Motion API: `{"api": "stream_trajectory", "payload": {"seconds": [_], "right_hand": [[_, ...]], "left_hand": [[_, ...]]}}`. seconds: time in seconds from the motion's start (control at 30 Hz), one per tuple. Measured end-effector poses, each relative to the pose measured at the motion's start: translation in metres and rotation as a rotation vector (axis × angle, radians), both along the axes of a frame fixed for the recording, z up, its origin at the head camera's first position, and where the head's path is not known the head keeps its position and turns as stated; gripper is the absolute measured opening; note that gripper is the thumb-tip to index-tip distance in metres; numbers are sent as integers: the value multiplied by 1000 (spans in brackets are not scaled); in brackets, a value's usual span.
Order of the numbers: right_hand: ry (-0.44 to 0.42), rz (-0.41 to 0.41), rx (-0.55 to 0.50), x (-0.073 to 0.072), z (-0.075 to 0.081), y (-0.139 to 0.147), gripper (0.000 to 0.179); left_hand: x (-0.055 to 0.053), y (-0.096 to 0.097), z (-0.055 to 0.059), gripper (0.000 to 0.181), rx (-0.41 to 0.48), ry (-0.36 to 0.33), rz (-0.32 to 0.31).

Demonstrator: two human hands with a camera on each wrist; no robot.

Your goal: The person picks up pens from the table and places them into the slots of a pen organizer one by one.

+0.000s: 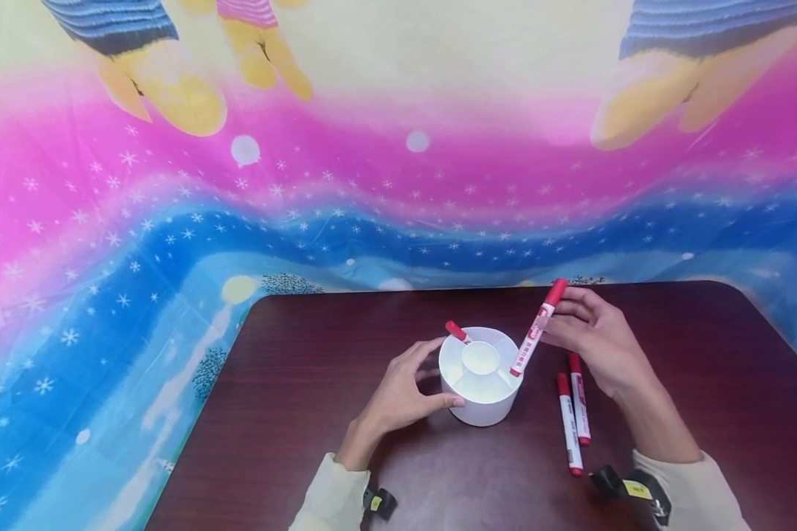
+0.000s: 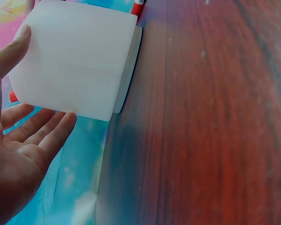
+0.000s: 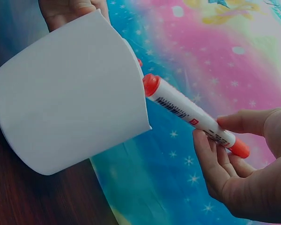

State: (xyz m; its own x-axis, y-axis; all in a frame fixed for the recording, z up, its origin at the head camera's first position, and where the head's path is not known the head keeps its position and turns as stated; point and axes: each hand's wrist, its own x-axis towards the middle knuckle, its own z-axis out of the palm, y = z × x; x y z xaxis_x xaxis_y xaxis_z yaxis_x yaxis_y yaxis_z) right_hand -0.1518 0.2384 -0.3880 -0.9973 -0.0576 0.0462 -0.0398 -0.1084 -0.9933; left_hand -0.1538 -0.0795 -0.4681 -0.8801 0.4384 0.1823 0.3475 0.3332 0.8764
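Observation:
A white round pen holder (image 1: 480, 409) with a central cup and dividers stands upright on the table. One red-capped marker (image 1: 456, 331) leans in its back left compartment. My left hand (image 1: 401, 391) grips the holder's left side, thumb at the front and fingers behind; the left wrist view shows the thumb and fingertips against the wall (image 2: 75, 61). With thumb and fingertips, my right hand (image 1: 601, 335) pinches another red-and-white marker (image 1: 536, 329) near its capped end. This marker slants down, its red lower end at the holder's right rim, as the right wrist view (image 3: 187, 112) also shows.
Two more red-capped markers, one nearer the front (image 1: 569, 428) and one behind it (image 1: 579, 402), lie side by side right of the holder. The dark brown wooden table (image 1: 305, 369) meets a colourful printed cloth (image 1: 372, 177) at its back edge.

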Motion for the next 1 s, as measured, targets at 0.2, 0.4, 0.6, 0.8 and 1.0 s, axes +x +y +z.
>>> {"api": "stream_trajectory", "payload": {"seconds": [0.2,0.4,0.6,0.8,1.0], "right_hand": [[-13,-5,23,1,-2,-5,46],[-27,2,58,0,-4,-9,46],[-43,6,97,-1,-7,-10,44],[-48,4,131,-4,-11,-11,46],[-44,5,187,-3,-13,-13,45]], "left_hand": [[0,0,0,92,-4,-4,2],[0,0,0,92,-10,-7,6],[0,0,0,92,1,-4,1],[0,0,0,92,7,-5,0],[-1,0,-1,91,21,-8,-6]]}}
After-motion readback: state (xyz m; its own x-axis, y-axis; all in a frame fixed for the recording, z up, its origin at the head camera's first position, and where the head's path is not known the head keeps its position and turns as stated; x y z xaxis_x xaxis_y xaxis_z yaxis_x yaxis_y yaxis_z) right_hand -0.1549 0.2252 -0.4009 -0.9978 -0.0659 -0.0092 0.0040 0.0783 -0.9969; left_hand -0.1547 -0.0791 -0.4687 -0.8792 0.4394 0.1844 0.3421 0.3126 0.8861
